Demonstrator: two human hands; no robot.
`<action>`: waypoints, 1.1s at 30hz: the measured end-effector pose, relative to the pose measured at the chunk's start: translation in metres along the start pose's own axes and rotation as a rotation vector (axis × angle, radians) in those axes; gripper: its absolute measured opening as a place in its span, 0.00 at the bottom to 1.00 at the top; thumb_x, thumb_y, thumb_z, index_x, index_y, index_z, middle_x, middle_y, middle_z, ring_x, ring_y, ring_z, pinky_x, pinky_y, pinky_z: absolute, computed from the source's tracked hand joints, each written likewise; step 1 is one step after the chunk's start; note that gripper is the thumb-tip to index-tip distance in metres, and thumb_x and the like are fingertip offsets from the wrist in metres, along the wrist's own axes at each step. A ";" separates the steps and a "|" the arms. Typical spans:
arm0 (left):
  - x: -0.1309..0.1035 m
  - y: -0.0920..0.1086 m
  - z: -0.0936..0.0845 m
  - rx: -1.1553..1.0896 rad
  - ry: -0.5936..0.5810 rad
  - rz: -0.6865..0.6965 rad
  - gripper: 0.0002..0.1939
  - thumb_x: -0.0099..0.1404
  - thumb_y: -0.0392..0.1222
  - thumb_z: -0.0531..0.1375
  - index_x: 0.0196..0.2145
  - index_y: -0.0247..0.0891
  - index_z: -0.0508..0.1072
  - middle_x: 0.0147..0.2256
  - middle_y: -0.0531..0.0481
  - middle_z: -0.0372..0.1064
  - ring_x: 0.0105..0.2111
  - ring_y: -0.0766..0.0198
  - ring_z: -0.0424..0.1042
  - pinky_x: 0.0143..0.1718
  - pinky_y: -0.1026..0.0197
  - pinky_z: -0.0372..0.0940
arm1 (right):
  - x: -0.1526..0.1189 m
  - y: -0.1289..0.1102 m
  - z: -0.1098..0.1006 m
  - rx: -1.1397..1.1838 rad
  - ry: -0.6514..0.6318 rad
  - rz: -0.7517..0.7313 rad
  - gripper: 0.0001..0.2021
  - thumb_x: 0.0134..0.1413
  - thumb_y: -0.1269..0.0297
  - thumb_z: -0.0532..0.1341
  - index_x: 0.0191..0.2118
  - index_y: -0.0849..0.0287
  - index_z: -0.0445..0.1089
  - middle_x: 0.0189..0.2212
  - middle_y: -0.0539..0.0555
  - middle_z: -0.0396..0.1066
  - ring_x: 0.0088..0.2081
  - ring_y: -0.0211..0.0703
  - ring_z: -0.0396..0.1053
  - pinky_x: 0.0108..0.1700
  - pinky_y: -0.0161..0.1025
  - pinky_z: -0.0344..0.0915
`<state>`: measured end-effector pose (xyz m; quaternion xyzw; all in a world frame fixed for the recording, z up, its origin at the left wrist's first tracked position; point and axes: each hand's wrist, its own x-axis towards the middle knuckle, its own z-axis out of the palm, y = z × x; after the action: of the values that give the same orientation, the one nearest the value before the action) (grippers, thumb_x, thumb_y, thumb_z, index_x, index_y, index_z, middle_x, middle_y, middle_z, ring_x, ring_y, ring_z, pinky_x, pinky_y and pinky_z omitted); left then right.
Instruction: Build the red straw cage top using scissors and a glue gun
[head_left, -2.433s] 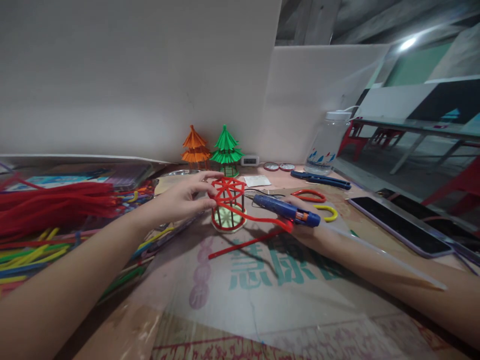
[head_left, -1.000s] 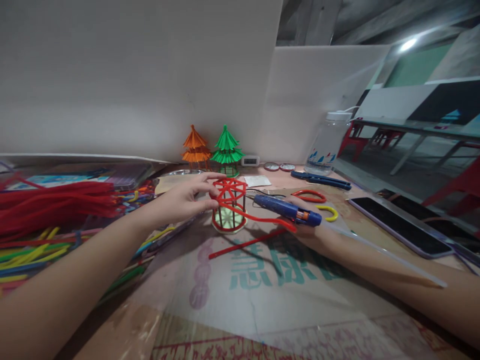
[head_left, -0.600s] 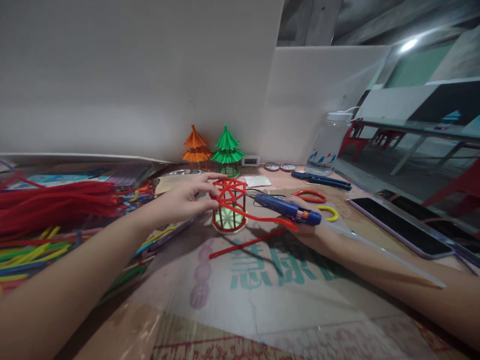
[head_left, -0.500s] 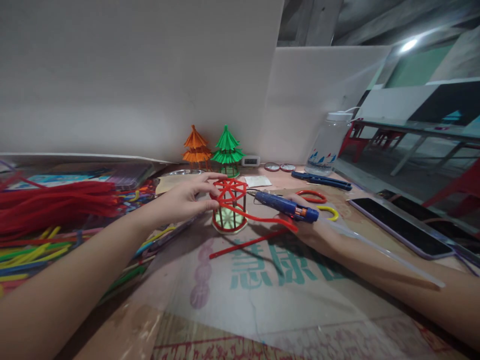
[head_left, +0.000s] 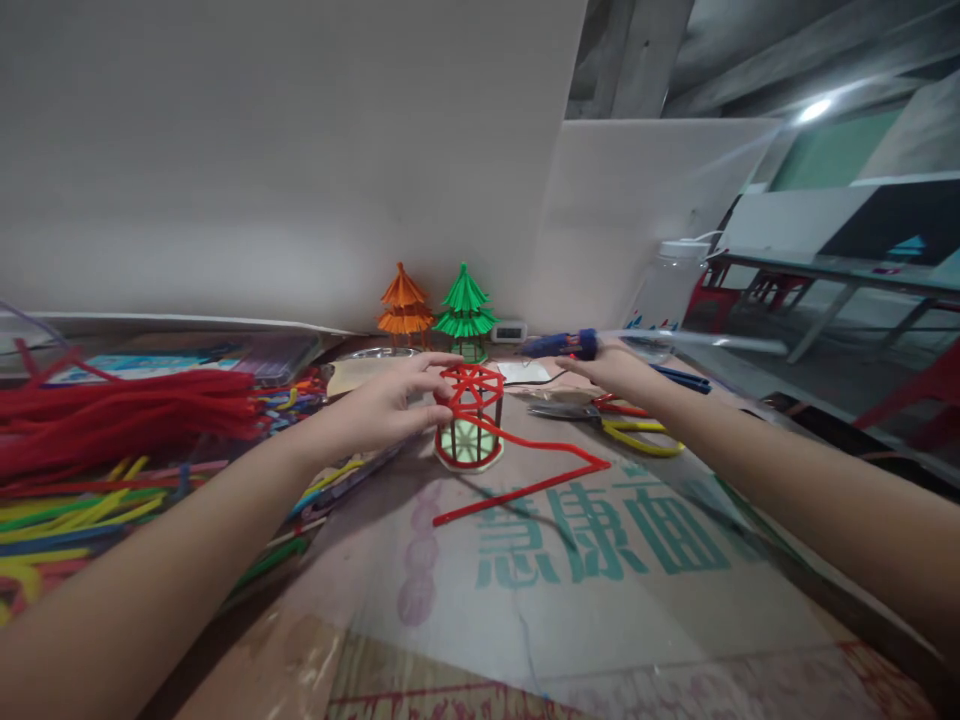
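Observation:
My left hand pinches the left upper edge of a small pavilion model. The model has a round pale base, dark posts and a red lattice top that looks made of pipe cleaners. From its upper rim runs a long red pipe cleaner, bent sharply at the right and doubling back over the table. Behind and right of the model, my right hand is closed round a blue glue gun, its nozzle pointing left. A clear glue stick sticks out of the gun's rear, smeared by motion.
Orange and green pagoda models stand by the wall. Scissors lie under my right forearm. Red pipe cleaners and multicoloured ones heap at the left. A water bottle stands at the back right.
My right hand has drawn the glue gun away from the model, back and to the right. The scissors now show more fully. My left hand keeps its hold on the model.

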<state>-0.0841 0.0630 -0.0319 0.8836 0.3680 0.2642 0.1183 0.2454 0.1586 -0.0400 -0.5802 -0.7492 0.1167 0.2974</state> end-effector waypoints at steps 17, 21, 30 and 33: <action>-0.001 0.007 0.003 0.007 0.009 -0.040 0.16 0.63 0.56 0.64 0.38 0.41 0.76 0.64 0.43 0.59 0.64 0.50 0.61 0.63 0.48 0.59 | 0.024 0.030 0.011 -0.435 -0.158 -0.020 0.17 0.58 0.54 0.64 0.43 0.64 0.76 0.38 0.64 0.78 0.40 0.55 0.74 0.38 0.40 0.63; 0.001 0.009 0.007 0.002 0.036 -0.031 0.14 0.64 0.54 0.63 0.36 0.40 0.76 0.63 0.42 0.61 0.63 0.49 0.62 0.63 0.46 0.59 | 0.001 0.011 -0.015 -0.490 -0.125 -0.099 0.14 0.62 0.57 0.58 0.35 0.59 0.77 0.32 0.60 0.78 0.35 0.51 0.73 0.33 0.39 0.57; 0.002 0.016 0.016 -0.057 0.075 -0.056 0.10 0.66 0.48 0.61 0.32 0.40 0.75 0.62 0.43 0.62 0.62 0.50 0.63 0.64 0.43 0.57 | -0.091 -0.086 -0.030 -0.398 0.225 -0.695 0.16 0.68 0.58 0.52 0.35 0.59 0.73 0.28 0.56 0.75 0.31 0.47 0.70 0.35 0.41 0.59; 0.003 0.019 0.018 -0.040 0.104 -0.055 0.10 0.65 0.47 0.61 0.32 0.39 0.75 0.60 0.43 0.63 0.60 0.51 0.65 0.63 0.44 0.58 | -0.116 -0.098 -0.018 -0.599 0.219 -0.929 0.11 0.67 0.65 0.54 0.37 0.61 0.72 0.31 0.58 0.75 0.34 0.50 0.70 0.41 0.45 0.59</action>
<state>-0.0610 0.0514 -0.0375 0.8557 0.3924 0.3139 0.1236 0.1947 0.0170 -0.0102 -0.2573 -0.8910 -0.3054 0.2158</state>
